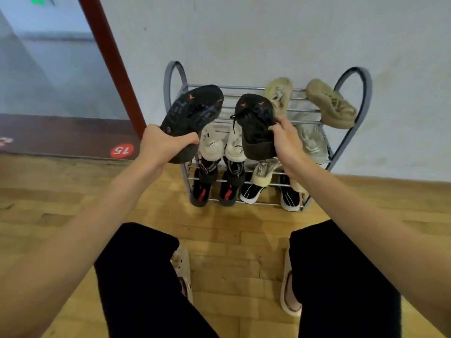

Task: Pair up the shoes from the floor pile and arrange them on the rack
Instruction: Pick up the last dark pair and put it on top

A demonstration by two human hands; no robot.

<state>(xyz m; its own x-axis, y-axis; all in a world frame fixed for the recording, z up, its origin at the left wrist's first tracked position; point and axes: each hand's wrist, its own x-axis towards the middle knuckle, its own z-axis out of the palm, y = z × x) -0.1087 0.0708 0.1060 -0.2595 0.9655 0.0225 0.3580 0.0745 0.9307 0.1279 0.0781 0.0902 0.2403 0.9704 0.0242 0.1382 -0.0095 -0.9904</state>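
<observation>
Head view, person crouching before a wire shoe rack [351,132] that is standing against the wall. The left hand [161,145] is gripping a black shoe [192,113] near its heel, thumb wrapped across the rim, sole turned toward the camera and toe pointing up and away. The right hand [285,140] is gripping the matching black shoe [256,123] by its heel end, fingers [273,126] curled over the collar, laces facing left and toe likewise pointing away toward the wall. Both shoes are hanging in the air just in front of the rack's top tier, side by side and a little apart, their long axes running roughly front to back.

The top tier is already carrying a pair of olive knit shoes [332,103] on its right half; its left half is showing bare rails directly beyond the two black shoes. The tiers below are holding a cream pair [224,142], a grey-green shoe [312,140] and several dark and pale pairs lower down.

Judgement: the pair appears matched, and the coming move is turning on that open left stretch of the top tier, lying straight ahead of both hands. The left shoe probably needs rolling sole-down first. No loose shoes are visible on the wooden floor [231,230] in this view.
</observation>
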